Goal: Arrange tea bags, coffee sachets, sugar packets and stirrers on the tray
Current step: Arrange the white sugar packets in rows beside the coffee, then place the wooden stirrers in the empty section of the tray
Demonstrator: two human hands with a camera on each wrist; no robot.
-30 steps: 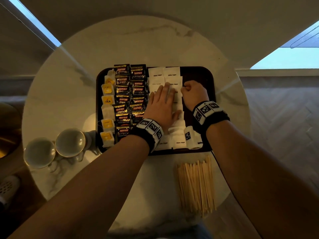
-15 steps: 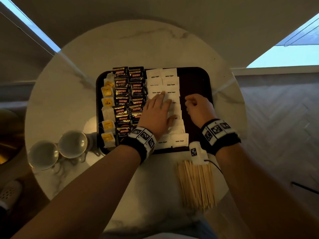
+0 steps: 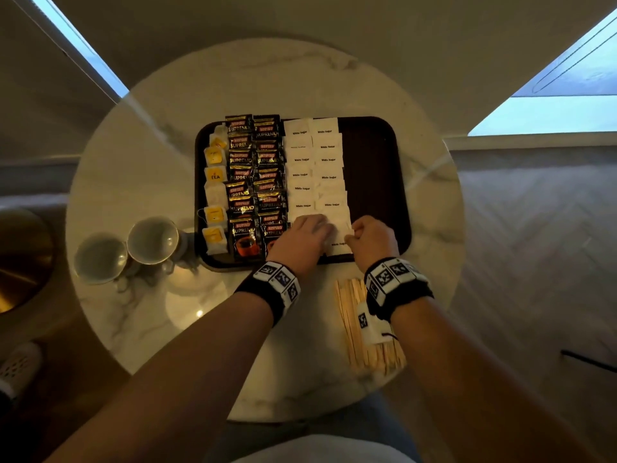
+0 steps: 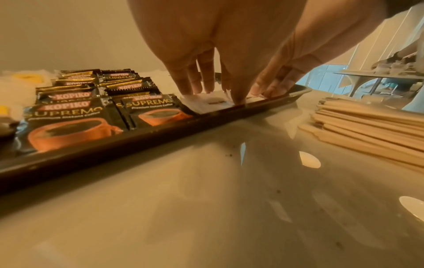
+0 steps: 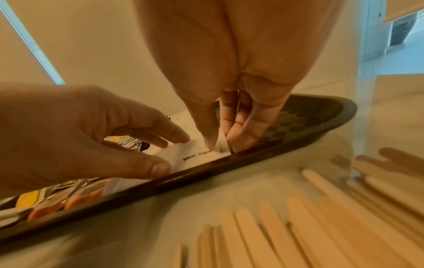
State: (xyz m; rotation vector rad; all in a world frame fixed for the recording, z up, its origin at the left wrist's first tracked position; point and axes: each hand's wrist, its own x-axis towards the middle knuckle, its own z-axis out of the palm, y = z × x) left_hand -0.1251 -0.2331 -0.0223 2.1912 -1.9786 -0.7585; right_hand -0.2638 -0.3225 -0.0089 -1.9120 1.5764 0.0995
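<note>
Overhead head view; low wrist close-ups.

Both bare forearms reach forward, each wrist in a black band with white markers. The left hand (image 3: 302, 240) lies palm down, fingers (image 4: 193, 79) straight and spread, tips pressing down, thumb out to its right. The right hand (image 3: 374, 237) is curled, thumb and fingers (image 5: 241, 130) pinched together just beside the left

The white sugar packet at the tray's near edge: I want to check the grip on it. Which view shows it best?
The right wrist view: the right hand pinches the sugar packet corner, print readable. The head view shows it between both hands; the left wrist view shows only the neighbouring packets.
</note>
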